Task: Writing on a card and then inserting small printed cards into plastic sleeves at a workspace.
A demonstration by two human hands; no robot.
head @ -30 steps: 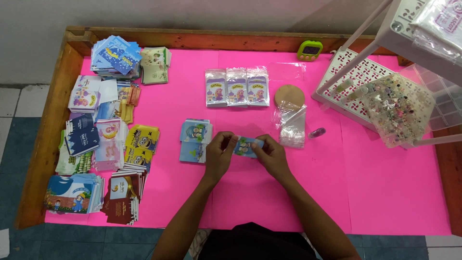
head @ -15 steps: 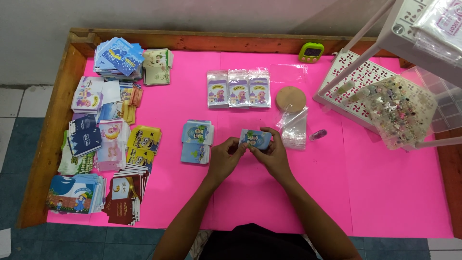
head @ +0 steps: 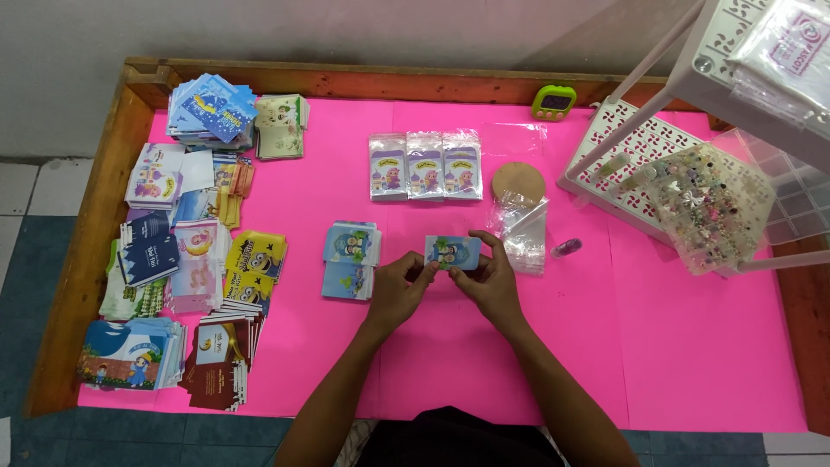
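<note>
Both hands meet at table centre over the bright pink paper table cover (head: 450, 363). The left hand (head: 399, 290) pinches the left edge of a small blue printed card packet (head: 453, 252), fingers curled, thumb on top. The right hand (head: 494, 281) grips the packet's right edge the same way, fingers closed round it. The packet is held flat, just above the cover, face up.

At 9 o'clock of the packet, just beside the left hand, sits a short stack of matching blue cards (head: 350, 259). At 3 o'clock, close to the right hand, lies a pile of clear plastic sleeves (head: 524, 232). At 12 o'clock, three sleeved purple card packs (head: 424, 166) lie in a row, with a round cork-brown disc (head: 518, 182) next to them.

Judgement on doing this well: pinch at the edges only so the print stays clean, square the cards before moving them, keep the packet level and low. The sleeves likely slide easily, so one hand should pin the pile.
</note>
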